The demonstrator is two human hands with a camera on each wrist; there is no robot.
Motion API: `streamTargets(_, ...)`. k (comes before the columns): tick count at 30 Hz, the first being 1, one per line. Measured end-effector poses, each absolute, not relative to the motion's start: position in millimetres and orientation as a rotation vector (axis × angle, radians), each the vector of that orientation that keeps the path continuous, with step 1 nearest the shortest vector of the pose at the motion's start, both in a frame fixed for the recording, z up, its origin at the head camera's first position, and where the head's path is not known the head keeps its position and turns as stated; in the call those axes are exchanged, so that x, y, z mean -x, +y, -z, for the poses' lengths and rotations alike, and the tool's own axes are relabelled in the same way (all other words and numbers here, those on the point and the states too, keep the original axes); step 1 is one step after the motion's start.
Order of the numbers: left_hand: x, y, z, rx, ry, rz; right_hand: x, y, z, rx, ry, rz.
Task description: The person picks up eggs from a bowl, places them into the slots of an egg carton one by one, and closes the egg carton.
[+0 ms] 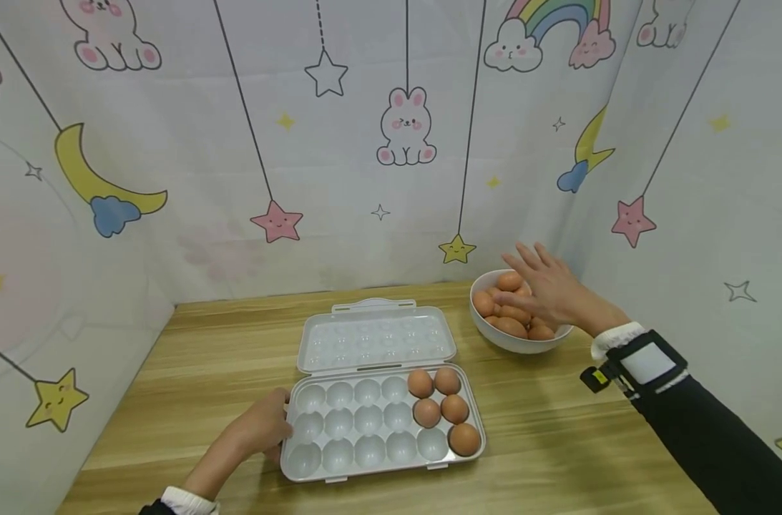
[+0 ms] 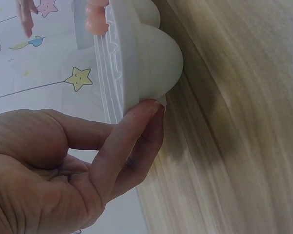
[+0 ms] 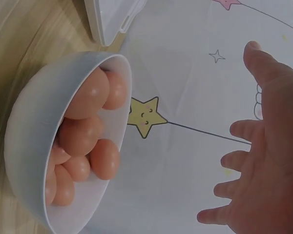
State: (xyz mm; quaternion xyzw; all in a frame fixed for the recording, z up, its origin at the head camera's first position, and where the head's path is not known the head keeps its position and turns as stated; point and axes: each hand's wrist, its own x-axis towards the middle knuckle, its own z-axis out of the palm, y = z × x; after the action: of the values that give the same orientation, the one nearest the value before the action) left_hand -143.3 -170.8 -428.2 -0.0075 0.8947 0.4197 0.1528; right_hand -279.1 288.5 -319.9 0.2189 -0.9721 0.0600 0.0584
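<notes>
A white plastic egg tray (image 1: 371, 452) lies on the table with its lid folded back behind it. Several brown eggs (image 1: 454, 409) fill cups at its right end; the front row has one egg, in the corner. At the tray's left end my left hand (image 1: 262, 427) pinches the rim between thumb and fingers, as the left wrist view shows at the tray's edge (image 2: 129, 63). My right hand (image 1: 545, 290) hovers over a white bowl (image 1: 522, 345) of brown eggs (image 3: 90, 95), fingers spread and holding nothing. In the right wrist view, a gap separates this hand from the eggs.
The clear lid (image 1: 378, 336) reaches back toward the curtain. Behind the wooden table (image 1: 223, 343) hangs a white curtain (image 1: 339, 157) printed with stars and rabbits. It also closes off both sides. The bowl stands at the back right, close to the curtain.
</notes>
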Motion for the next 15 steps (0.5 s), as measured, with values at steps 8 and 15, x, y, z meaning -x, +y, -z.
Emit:
streamTargets(8, 142.2, -170.1, 426.4, 0.018, 2.566, -1.214, 302.2, 299.0, 339.6, -0.644, -3.026, -0.214)
streamTargets(15, 141.8, -169.9, 426.3, 0.022, 2.558, -1.215, 316.1, 299.7, 352.2, -0.582, -3.183, -0.597)
